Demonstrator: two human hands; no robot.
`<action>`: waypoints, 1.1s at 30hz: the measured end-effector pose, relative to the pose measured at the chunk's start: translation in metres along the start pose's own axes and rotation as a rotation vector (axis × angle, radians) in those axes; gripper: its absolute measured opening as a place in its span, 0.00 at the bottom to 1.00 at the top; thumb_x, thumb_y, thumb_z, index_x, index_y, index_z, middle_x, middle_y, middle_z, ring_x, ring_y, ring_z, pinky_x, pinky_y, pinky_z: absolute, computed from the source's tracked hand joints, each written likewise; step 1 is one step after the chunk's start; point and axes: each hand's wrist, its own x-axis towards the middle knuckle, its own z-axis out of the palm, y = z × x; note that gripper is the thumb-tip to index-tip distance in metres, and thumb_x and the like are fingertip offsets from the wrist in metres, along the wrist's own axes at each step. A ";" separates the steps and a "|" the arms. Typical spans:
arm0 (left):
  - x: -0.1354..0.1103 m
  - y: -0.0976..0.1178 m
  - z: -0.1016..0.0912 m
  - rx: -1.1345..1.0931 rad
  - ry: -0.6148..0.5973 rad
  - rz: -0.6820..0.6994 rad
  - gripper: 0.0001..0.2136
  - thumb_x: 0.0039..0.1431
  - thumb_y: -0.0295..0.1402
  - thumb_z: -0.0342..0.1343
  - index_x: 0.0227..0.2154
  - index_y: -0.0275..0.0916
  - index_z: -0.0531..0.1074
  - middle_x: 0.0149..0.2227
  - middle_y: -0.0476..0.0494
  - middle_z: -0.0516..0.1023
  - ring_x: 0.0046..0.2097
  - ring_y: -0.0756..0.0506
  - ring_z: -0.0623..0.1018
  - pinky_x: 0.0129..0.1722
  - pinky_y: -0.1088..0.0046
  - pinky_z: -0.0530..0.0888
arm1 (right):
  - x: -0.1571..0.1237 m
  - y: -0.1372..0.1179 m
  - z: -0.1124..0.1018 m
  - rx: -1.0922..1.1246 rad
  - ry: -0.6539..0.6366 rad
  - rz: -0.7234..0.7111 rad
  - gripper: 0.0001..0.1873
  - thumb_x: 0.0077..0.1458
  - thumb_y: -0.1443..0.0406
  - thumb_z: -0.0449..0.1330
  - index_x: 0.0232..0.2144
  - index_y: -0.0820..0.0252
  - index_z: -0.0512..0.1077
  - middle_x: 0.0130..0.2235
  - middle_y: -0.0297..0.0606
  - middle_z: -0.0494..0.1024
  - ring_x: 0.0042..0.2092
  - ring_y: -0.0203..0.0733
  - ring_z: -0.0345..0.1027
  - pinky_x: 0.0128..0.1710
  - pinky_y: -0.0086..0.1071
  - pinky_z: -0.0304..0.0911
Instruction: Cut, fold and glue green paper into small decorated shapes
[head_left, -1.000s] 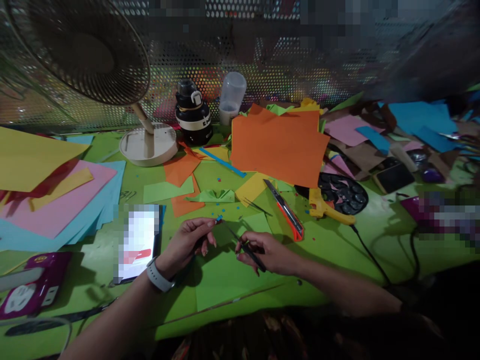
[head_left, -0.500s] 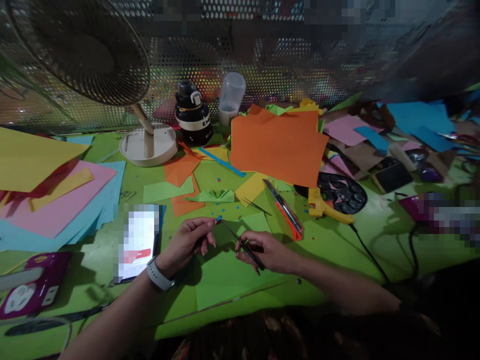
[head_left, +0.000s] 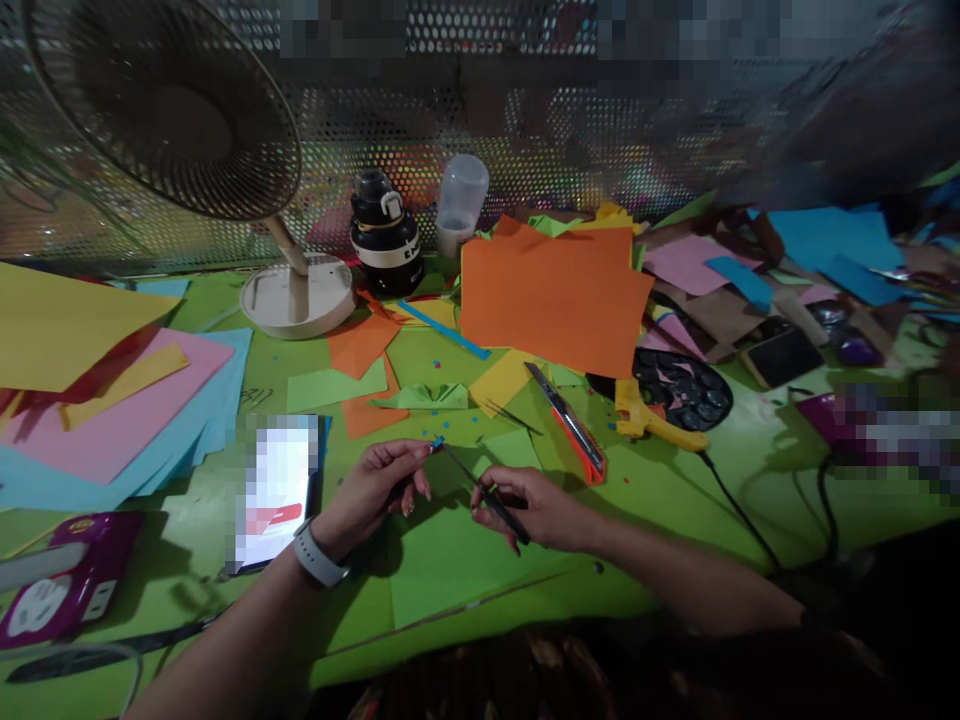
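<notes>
Your left hand (head_left: 390, 478) has thumb and forefinger pressed together on a tiny blue piece (head_left: 439, 441), and your right hand (head_left: 525, 508) is closed around a thin dark tool (head_left: 501, 509). The tool slants up and left, its tip right by the blue piece; whether the two touch is too small to tell. The blue piece is up at your fingertips, above the far edge of the green sheet (head_left: 465, 565) on the table.

As for how far along you are, the loose blue bits (head_left: 425, 428) just beyond your hands suggest some cutting is done. The blue piece isn't set down yet, and nothing shows it joined to another part. The folded green paper (head_left: 429, 397) beyond the bits looks worked, but you can't count it finished from this view. The cutter (head_left: 577, 440) lies to your right with its blade out, away from both hands. How many steps are left can't be judged.

For writing, your black bottle (head_left: 386, 252) has a pale band with dark letters beginning with "E"; the rest is unclear. Dark handwriting (head_left: 253, 397) on the table is illegible. Your purple box (head_left: 82, 570) carries a white label, also unreadable, and your phone (head_left: 277, 490) has its screen blurred out.
</notes>
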 end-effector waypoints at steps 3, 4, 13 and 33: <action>0.000 0.000 0.000 0.002 -0.003 -0.002 0.10 0.55 0.38 0.60 0.34 0.36 0.76 0.19 0.49 0.76 0.14 0.58 0.67 0.12 0.87 0.57 | 0.000 -0.001 0.000 0.002 0.002 0.001 0.18 0.50 0.54 0.64 0.34 0.63 0.68 0.25 0.28 0.66 0.24 0.28 0.58 0.23 0.23 0.59; 0.000 0.000 0.000 0.002 -0.004 -0.003 0.10 0.55 0.38 0.60 0.34 0.36 0.76 0.19 0.49 0.76 0.14 0.58 0.67 0.12 0.87 0.57 | 0.000 -0.001 0.001 0.004 0.004 0.001 0.18 0.50 0.54 0.64 0.34 0.63 0.68 0.25 0.28 0.66 0.24 0.28 0.58 0.23 0.23 0.59; 0.002 0.001 -0.004 0.010 0.021 -0.034 0.10 0.54 0.38 0.61 0.34 0.36 0.76 0.18 0.49 0.77 0.13 0.58 0.68 0.11 0.88 0.57 | 0.002 0.002 0.001 0.047 0.035 0.007 0.18 0.49 0.54 0.65 0.34 0.63 0.68 0.27 0.29 0.67 0.25 0.27 0.58 0.22 0.22 0.58; 0.000 0.002 -0.001 0.040 0.069 -0.006 0.10 0.53 0.39 0.61 0.33 0.37 0.77 0.19 0.50 0.76 0.13 0.57 0.67 0.11 0.85 0.56 | -0.002 0.000 0.000 -0.004 -0.008 0.010 0.21 0.48 0.52 0.65 0.35 0.62 0.68 0.24 0.27 0.64 0.23 0.29 0.59 0.21 0.24 0.60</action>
